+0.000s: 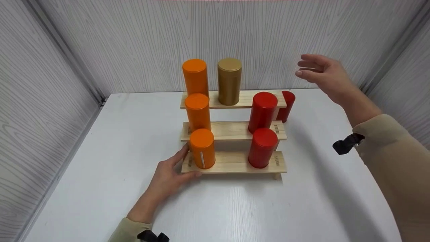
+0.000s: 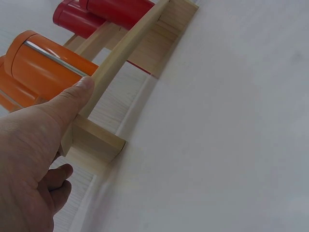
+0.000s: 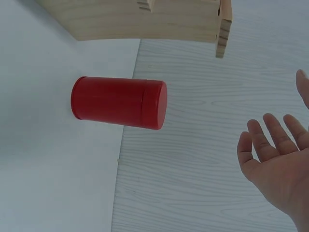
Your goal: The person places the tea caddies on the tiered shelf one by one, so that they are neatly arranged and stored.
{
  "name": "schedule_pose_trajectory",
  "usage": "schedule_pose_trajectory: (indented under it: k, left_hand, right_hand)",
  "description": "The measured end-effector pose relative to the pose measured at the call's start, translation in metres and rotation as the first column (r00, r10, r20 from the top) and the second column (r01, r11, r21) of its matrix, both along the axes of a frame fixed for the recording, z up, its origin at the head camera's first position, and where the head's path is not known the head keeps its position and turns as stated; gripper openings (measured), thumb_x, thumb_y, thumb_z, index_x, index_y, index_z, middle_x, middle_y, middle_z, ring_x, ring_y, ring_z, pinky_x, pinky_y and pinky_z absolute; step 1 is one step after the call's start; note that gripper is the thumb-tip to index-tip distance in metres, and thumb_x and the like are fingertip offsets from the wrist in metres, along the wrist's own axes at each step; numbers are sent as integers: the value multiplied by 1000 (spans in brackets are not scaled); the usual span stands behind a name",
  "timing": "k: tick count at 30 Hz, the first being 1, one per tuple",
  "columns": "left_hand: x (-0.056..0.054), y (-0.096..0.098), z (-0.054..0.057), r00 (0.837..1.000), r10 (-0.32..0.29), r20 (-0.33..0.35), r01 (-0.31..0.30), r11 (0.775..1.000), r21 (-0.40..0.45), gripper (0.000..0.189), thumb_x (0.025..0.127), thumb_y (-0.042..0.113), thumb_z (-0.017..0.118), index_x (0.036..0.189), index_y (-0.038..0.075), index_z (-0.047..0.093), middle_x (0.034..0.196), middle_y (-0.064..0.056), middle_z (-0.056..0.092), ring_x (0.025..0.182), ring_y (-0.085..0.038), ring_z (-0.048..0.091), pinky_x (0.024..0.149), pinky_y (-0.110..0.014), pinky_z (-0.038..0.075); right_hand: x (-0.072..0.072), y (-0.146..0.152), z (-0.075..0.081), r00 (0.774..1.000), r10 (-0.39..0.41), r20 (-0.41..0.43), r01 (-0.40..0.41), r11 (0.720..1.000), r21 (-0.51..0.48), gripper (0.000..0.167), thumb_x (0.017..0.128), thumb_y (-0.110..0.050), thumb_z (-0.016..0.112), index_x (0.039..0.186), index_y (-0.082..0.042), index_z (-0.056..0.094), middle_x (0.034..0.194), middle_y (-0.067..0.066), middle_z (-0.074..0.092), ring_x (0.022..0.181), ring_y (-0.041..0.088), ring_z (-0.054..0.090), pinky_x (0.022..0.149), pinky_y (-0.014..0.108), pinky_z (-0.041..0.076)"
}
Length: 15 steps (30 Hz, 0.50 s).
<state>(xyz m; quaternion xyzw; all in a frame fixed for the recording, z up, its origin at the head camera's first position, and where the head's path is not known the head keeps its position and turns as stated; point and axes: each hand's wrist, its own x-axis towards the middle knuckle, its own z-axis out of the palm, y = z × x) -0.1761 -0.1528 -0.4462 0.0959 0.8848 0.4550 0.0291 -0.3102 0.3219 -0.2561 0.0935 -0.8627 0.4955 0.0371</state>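
A three-step wooden rack [image 1: 231,163] stands on the table. My left hand [image 1: 168,176] grips the left end of its lowest step, thumb along the front edge, beside the lowest orange canister [image 1: 203,151]. Two more orange canisters, a middle one [image 1: 198,114] and a top one [image 1: 195,79], stand above it on the left. A gold canister [image 1: 229,82] is on the top step. On the right, red canisters stand on the middle step [image 1: 263,112] and lowest step [image 1: 262,151]. My right hand [image 1: 324,72] hangs in the air, fingers loosely bent, holding nothing.
Behind the rack's right end, another red canister [image 3: 113,101] stands on the white table [image 1: 111,161]. A pale wood-grain wall [image 1: 134,43] rises along the back edge, with side walls at left [image 1: 37,117] and right [image 1: 411,67].
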Motion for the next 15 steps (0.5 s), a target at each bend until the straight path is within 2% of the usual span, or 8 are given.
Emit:
schedule_pose_trajectory:
  k: [6, 15]
  left_hand:
    - [2, 0, 0, 1000, 8, 16, -8, 1000, -1, 110, 77, 66, 88, 166, 30, 35, 164, 9, 42, 155, -22, 36, 126, -51, 30]
    - [1, 2, -1, 1000, 21, 19, -21, 1000, -4, 109, 76, 65, 88, 166, 34, 35, 163, 9, 43, 155, -22, 36, 126, -52, 31]
  right_hand:
    - [-3, 8, -18, 999, -27, 37, 27, 999, 17, 68, 103, -42, 71, 163, -24, 45, 160, 8, 51, 143, 29, 52, 122, 53, 39]
    - [-9, 17, -47, 995, -31, 96, 31, 1000, 5, 73, 102, -44, 71, 165, -21, 41, 163, 11, 46, 146, 32, 49, 121, 53, 39]
